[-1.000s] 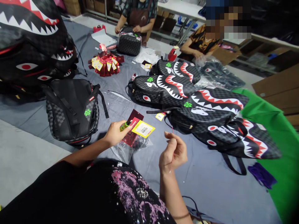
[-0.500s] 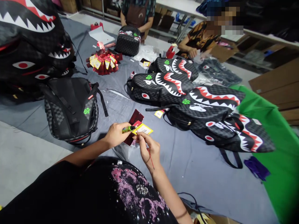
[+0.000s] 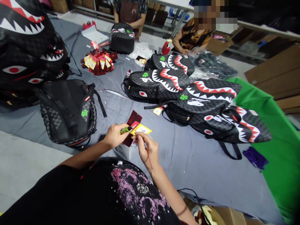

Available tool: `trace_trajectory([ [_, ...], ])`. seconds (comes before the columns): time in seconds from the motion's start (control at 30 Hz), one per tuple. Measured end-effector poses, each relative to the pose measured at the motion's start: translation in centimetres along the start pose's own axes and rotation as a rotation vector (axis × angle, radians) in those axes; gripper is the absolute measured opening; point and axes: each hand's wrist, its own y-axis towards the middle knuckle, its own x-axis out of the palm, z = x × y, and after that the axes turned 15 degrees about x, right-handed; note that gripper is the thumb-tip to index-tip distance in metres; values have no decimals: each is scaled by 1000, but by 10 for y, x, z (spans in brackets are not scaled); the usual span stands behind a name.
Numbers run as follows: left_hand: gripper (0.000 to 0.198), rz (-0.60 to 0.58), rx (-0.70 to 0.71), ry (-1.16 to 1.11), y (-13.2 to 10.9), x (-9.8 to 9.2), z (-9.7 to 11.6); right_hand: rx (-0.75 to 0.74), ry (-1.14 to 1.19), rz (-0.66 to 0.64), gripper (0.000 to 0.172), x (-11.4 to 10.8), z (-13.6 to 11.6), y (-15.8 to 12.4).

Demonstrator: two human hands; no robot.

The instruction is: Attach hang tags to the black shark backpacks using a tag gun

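With left hand (image 3: pixel 114 135) fingers clamped on yellow tag (image 3: pixel 142 128) and small green tube (image 3: pixel 126 129) just above desk (image 3: pixel 187 162), right hand (image 3: pixel 147 149) fingers pinched on red string (image 3: pixel 148 157) at the tag's edge, hold tag steady and guide string tip slowly.

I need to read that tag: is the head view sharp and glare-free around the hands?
Head view: even light, soft shadows under the left hand and right hand; no glare on the yellow tag, yet its print is too small to read; wide-angle bending stretches the stacked backpacks at the left edge.
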Motion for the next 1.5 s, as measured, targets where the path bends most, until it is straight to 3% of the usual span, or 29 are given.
trace_trajectory([
  [0.53, 20, -41, -11, -6, -2, 1, 4, -35, -50, -9, 20, 1, -2, -5],
  [0.6, 16, -53, 32, 44, -4, 2, 2, -45, -62, -13, 20, 2, -1, -5],
  [0.7, 19, -82, 236, 183, -9, 4, -3, -43, -54, -4, 20, 5, -1, -6],
  [0.83, 32, -109, 518, 292, -13, 4, -8, 211, 331, -15, 15, 11, 2, -4],
  [0.93, 38, -77, 666, 252, -13, 1, -9, 455, 782, -167, 25, 9, 5, 2],
  [1.0, 45, -56, 717, 201, -14, 1, -8, 550, 966, -209, 33, 4, 5, 7],
  [1.07, 53, 2, 652, 162, -14, 3, -7, 579, 1024, -153, 37, -4, 4, 13],
  [1.17, 61, 90, 438, 86, -13, 4, -2, 468, 959, 8, 34, -15, -2, 17],
  [1.33, 38, 54, 186, -139, -10, 5, 6, 276, 732, 150, 23, -23, -15, 15],
  [1.5, 43, 48, -9, -395, -11, 8, 4, 261, 618, 228, 20, -23, -22, 12],
])
